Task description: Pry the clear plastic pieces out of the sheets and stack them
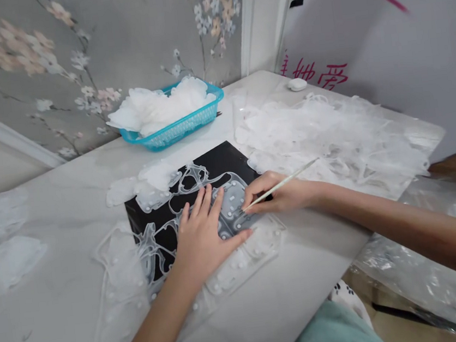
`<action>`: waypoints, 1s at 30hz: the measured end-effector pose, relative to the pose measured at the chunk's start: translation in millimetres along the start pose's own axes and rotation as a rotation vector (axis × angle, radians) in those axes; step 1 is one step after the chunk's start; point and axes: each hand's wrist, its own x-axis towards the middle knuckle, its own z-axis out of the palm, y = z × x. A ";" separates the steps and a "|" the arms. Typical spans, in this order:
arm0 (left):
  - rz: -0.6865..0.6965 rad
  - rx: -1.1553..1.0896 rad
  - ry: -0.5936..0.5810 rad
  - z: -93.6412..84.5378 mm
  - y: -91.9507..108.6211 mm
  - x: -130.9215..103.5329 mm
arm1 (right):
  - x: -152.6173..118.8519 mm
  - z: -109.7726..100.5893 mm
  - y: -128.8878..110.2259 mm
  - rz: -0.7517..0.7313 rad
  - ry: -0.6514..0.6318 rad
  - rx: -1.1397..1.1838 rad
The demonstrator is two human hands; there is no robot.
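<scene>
My left hand lies palm down with spread fingers on a translucent plastic sheet with cut-out outlines and small round bumps. Part of that sheet covers a black mat on the table. My right hand holds a thin pale stick like a pen, its tip touching a rounded piece of the sheet just right of my left fingers. Small whitish translucent pieces lie at the mat's upper left edge. What lies under my left palm is hidden.
A blue basket heaped with white translucent pieces stands at the back by the wall. Tangled clear plastic scraps cover the table's right side. More whitish pieces lie far left. Clear plastic bags sit below the right edge.
</scene>
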 end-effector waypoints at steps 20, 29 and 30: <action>-0.023 0.012 -0.031 -0.6 1.1 0.8 | -8.9 -28.5 -14.3 0.075 -0.143 -0.142; -0.007 -0.008 0.005 2.1 -0.1 -1.1 | 0.9 -12.4 -13.5 -0.029 -0.117 -0.121; -0.007 -0.006 0.006 2.5 -0.2 -1.1 | 0.8 -12.1 -14.1 -0.039 -0.125 -0.121</action>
